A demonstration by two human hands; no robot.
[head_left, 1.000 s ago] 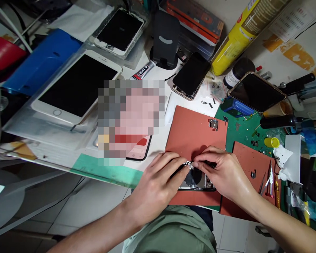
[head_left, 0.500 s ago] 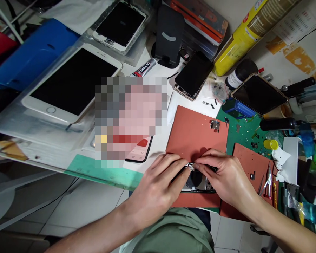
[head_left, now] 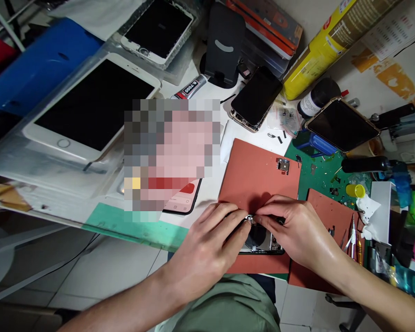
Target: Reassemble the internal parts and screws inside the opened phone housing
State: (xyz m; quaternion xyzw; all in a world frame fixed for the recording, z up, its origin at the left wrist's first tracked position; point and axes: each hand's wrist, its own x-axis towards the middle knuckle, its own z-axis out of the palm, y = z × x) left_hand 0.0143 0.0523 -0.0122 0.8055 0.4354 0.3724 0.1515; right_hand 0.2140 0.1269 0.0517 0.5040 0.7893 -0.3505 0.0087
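Between my fingertips is a small shiny phone part (head_left: 250,218), its exact kind too small to make out. My left hand (head_left: 209,240) closes on its left side with thumb and fingers. From the right, the thumb and index finger of my right hand (head_left: 293,223) pinch it. Just beneath lies an opened phone (head_left: 257,238), its dark round coil and inner parts showing; the hands cover much of it. The phone rests on a reddish-brown mat (head_left: 259,177). Farther up that mat sits a small metal phone component (head_left: 282,165).
A second mat (head_left: 323,212) at the right carries screwdrivers (head_left: 353,237). Behind are a screenless-frame phone (head_left: 257,99), a black phone stand (head_left: 224,46), a glue tube (head_left: 190,87) and a yellow can (head_left: 314,60). A white phone (head_left: 64,143) lies left, beside a pixelated patch.
The shiny part has turned slightly between my fingertips. Both hands stay at nearly the same spot over the phone, and the whole view has shifted a little.
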